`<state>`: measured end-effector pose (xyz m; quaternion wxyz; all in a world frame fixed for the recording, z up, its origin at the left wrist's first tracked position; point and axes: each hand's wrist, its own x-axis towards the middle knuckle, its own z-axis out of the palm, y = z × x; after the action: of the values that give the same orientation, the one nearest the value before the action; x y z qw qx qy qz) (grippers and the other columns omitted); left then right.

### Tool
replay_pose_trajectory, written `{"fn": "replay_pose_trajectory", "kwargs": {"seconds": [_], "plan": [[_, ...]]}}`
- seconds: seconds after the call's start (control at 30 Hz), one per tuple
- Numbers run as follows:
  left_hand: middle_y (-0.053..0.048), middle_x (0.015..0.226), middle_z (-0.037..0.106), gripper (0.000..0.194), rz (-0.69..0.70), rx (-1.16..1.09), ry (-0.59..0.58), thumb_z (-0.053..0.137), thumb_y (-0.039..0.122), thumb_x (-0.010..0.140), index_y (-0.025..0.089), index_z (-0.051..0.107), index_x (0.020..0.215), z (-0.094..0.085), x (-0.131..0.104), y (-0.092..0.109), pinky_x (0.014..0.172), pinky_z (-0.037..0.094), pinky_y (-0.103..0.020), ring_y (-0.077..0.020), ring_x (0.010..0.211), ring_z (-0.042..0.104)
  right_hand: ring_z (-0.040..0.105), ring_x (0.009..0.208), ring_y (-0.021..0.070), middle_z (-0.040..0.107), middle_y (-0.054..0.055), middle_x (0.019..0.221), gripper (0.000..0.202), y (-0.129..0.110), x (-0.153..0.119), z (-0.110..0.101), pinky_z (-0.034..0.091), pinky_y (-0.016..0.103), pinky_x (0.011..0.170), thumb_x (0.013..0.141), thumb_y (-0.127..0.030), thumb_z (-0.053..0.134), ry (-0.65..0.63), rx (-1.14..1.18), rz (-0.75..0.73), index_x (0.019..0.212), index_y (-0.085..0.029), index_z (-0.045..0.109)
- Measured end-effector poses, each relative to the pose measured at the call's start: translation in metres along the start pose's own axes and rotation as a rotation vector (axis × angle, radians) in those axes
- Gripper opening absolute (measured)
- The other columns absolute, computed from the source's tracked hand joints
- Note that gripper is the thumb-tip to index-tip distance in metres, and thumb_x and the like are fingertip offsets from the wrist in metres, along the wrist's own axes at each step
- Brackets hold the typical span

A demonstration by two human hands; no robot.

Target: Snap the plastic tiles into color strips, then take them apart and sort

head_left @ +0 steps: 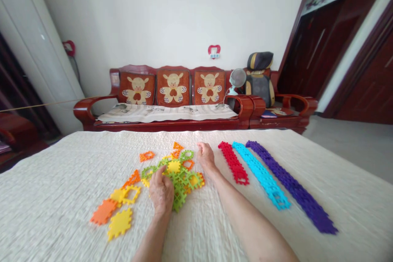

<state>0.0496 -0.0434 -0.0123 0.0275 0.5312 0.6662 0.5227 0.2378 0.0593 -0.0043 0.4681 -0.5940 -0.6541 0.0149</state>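
A loose pile of green interlocking plastic tiles (178,200), mixed with yellow and orange ones, lies in the middle of the table. My left hand (161,190) is at the pile's left edge, its back towards me and its fingers slightly apart over the tiles. A yellow tile (174,166) rests on top, just beyond that hand. Right of the pile, my right hand (206,155) is closed, with bent fingers turned to the left; whatever may be in them is hidden. To its right, a row of red tiles (231,159) lies on the cloth.
Rows of light blue tiles (260,174) and purple tiles (291,186) stretch along the right. On the left lie an orange square tile (104,211) and a yellow square tile (120,224). A pale quilted cloth (61,192) covers the table. Behind stands a wooden sofa (172,126).
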Motion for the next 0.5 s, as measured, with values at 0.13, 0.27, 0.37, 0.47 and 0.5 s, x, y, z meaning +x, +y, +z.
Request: {"fn": "replay_pose_trajectory", "kwargs": {"seconds": [0.13, 0.27, 0.37, 0.47, 0.5], "plan": [[-0.009, 0.096, 0.068, 0.037, -0.009, 0.005, 0.004, 0.04, 0.012, 0.076, 0.016, 0.065, 0.102, 0.0, 0.0, 0.0, 0.085, 0.048, -0.034, -0.0202, 0.089, 0.062, 0.056, 0.099, 0.0175, 0.062, 0.008, 0.103, 0.041, 0.012, -0.01, -0.017, 0.043, 0.031, 0.092, 0.072, -0.005, 0.04, -0.009, -0.008, -0.007, 0.105, -0.018, 0.06], [-0.009, 0.096, 0.068, 0.037, 0.012, -0.011, 0.007, 0.04, 0.012, 0.075, 0.016, 0.065, 0.103, 0.001, -0.002, -0.001, 0.087, 0.047, -0.033, -0.02, 0.092, 0.062, 0.057, 0.103, 0.0173, 0.062, 0.008, 0.106, 0.046, 0.01, -0.01, -0.021, 0.042, 0.032, 0.095, 0.071, -0.003, 0.039, -0.082, 0.011, -0.031, 0.109, -0.017, 0.06], [-0.009, 0.096, 0.068, 0.038, 0.027, -0.007, 0.02, 0.039, 0.013, 0.075, 0.015, 0.065, 0.104, 0.003, -0.002, -0.002, 0.088, 0.047, -0.034, -0.0209, 0.093, 0.062, 0.056, 0.107, 0.016, 0.062, 0.006, 0.114, 0.049, 0.0, -0.001, -0.015, 0.042, 0.03, 0.096, 0.067, -0.004, 0.043, -0.212, 0.049, -0.104, 0.111, -0.019, 0.06], [-0.009, 0.096, 0.068, 0.038, 0.024, -0.013, 0.031, 0.039, 0.013, 0.076, 0.016, 0.065, 0.103, 0.003, -0.003, -0.002, 0.088, 0.047, -0.035, -0.0204, 0.093, 0.061, 0.059, 0.103, 0.0141, 0.066, 0.0, 0.11, 0.052, -0.01, 0.005, -0.006, 0.044, 0.026, 0.093, 0.061, -0.003, 0.048, -0.378, 0.073, -0.191, 0.106, -0.024, 0.064], [-0.008, 0.096, 0.068, 0.038, 0.021, -0.016, 0.032, 0.039, 0.013, 0.076, 0.016, 0.065, 0.103, 0.003, -0.003, -0.001, 0.089, 0.046, -0.034, -0.0201, 0.093, 0.061, 0.059, 0.101, 0.0141, 0.067, -0.001, 0.109, 0.052, -0.012, 0.005, -0.004, 0.044, 0.026, 0.093, 0.06, -0.003, 0.048, -0.414, 0.071, -0.207, 0.103, -0.025, 0.065]]}}
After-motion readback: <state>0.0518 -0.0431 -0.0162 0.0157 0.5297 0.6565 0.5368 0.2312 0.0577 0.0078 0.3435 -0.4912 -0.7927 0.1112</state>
